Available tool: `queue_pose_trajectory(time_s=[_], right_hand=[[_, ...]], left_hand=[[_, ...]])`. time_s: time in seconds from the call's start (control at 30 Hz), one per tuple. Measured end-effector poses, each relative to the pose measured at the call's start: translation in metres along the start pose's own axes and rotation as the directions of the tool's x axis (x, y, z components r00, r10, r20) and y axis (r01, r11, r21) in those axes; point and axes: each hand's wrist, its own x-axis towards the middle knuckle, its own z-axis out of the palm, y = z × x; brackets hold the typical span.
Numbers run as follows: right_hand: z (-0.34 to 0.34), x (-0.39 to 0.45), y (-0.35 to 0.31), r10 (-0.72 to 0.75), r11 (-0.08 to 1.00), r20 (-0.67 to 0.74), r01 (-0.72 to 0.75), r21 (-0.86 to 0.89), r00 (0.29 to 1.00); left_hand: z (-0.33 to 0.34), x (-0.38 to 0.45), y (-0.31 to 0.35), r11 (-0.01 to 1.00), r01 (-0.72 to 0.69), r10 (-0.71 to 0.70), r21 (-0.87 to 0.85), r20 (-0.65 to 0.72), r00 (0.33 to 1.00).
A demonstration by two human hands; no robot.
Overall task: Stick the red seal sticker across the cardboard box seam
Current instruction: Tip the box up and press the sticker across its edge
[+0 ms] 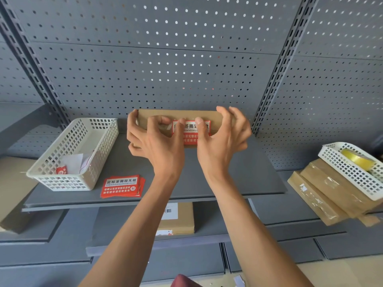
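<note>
The cardboard box (180, 118) is steadied on the shelf (238, 175) by the left hand (157, 141), curled round its left end. The red seal sticker (191, 132), long axis running left to right, is pinned beneath both thumbs; the right hand (222, 139), fingers spread, lies nearer. The seam is hidden.
</note>
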Motion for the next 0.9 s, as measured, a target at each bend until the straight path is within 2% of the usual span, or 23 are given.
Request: queue_pose_trajectory(time_s=[0.57, 0.9], right_hand=[[-0.009, 0.006, 0.003, 0.050, 0.995, 0.004, -0.051, 0.087, 0.999], [-0.013, -0.006, 0.004, -0.103, 0.972, 0.179, 0.137, -0.193, 0.979]], left_hand=[[-0.007, 0.004, -0.002, 0.998, 0.039, -0.038, -0.056, 0.020, 0.999], [-0.014, -0.001, -0.006, 0.999, -0.047, 0.044, 0.020, 0.118, 0.992]])
